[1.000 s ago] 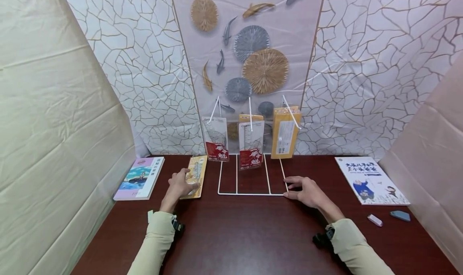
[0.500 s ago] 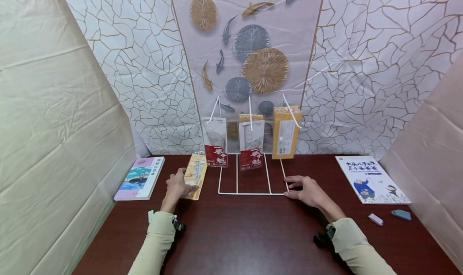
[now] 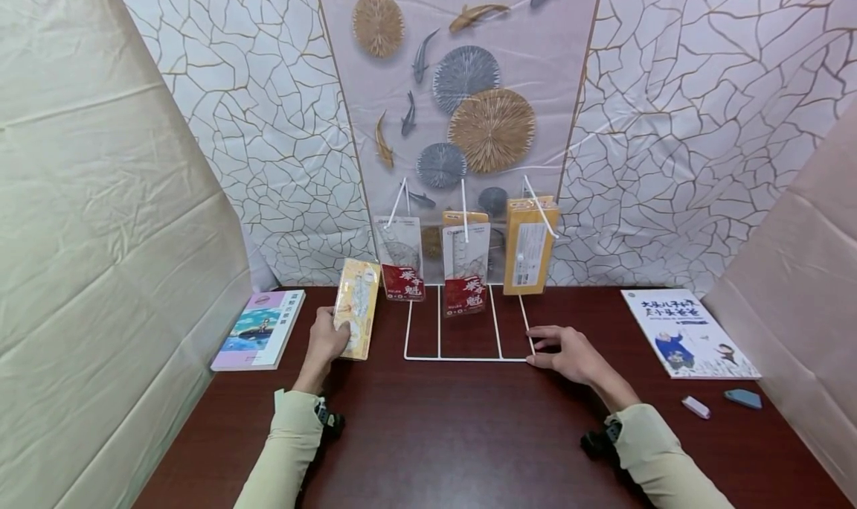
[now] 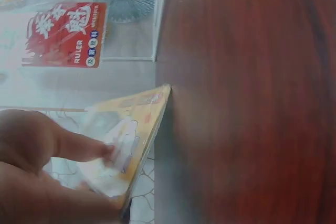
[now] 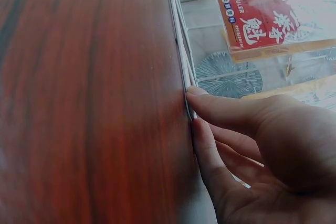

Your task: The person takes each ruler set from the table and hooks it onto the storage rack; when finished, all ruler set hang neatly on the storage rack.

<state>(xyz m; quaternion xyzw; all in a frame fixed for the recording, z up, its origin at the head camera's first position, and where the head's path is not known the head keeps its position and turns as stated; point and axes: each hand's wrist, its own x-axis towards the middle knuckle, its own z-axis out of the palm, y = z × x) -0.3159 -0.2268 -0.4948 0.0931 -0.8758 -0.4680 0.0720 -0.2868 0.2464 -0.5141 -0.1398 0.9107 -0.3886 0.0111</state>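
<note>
My left hand (image 3: 328, 335) grips the lower left edge of a yellow ruler packet (image 3: 358, 308), thumb on its front. The packet stands tilted up, left of a white wire display rack (image 3: 462, 359). In the left wrist view the thumb presses the clear wrapping of the packet (image 4: 134, 124). At the rack's front right corner my right hand (image 3: 562, 353) pinches the base wire between thumb and fingers; the right wrist view shows the fingertips at that wire (image 5: 185, 59). On the rack's hooks hang a left red-and-white ruler packet (image 3: 403, 260), a middle one (image 3: 465, 271) and yellow packets (image 3: 529, 248).
A book with a blue and pink cover (image 3: 257, 330) lies at the left of the dark wooden table (image 3: 442, 434). At the right are a white picture book (image 3: 689, 334), a small pale eraser-like block (image 3: 696, 407) and a blue-grey tag-shaped piece (image 3: 742, 398). Patterned cloth hangs behind.
My left hand has raised the yellow ruler packet from lying on the table to a tilted position, its top moving up. The right hand stays at the rack's corner.
</note>
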